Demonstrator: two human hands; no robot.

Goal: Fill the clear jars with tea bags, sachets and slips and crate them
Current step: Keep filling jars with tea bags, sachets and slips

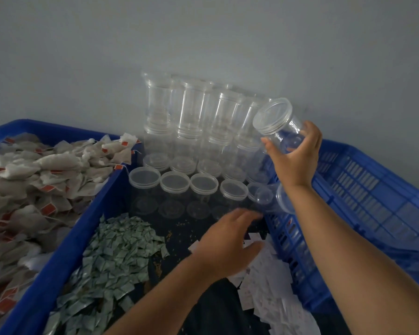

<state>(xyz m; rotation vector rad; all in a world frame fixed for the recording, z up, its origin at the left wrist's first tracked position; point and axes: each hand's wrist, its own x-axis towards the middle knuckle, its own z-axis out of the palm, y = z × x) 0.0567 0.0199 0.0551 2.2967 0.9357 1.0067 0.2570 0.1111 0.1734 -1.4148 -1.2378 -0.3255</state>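
Where the tea bags were heaped: the left crate (63, 252), blue plastic, filled the left side of the view, its long wall running diagonally beside the worktop.
Right crate (363, 197): blue with slatted walls, it stood at the right edge of the worktop.
Tea bags (34, 180): pale bags with red-orange tags on strings were piled above the left crate's rim.
Worktop (177, 228): dark and flecked with crumbs, it lay between the two crates.
Stacked jars (191, 112): clear jars stood in two tiers against the grey wall (203, 32) at the worktop's far end.
Sachets (116, 257): a grey-green pile lay on the worktop just beside the left crate's wall.
Slips (269, 281): white paper slips were strewn along the right crate's near wall.
Front jars (174, 182): upright clear jars stood in rows before the stack; whether they were capped could not be told.
Left hand (228, 240): blurred, it hovered low over the worktop between sachets and slips, fingers loosely spread, holding nothing.
Right hand (298, 153): raised above the right crate's left wall, it had fingers and thumb curled round the held jar's lower half.
Held jar (273, 119): clear and tilted, its threaded mouth pointed up and left, just beside the stacked jars.
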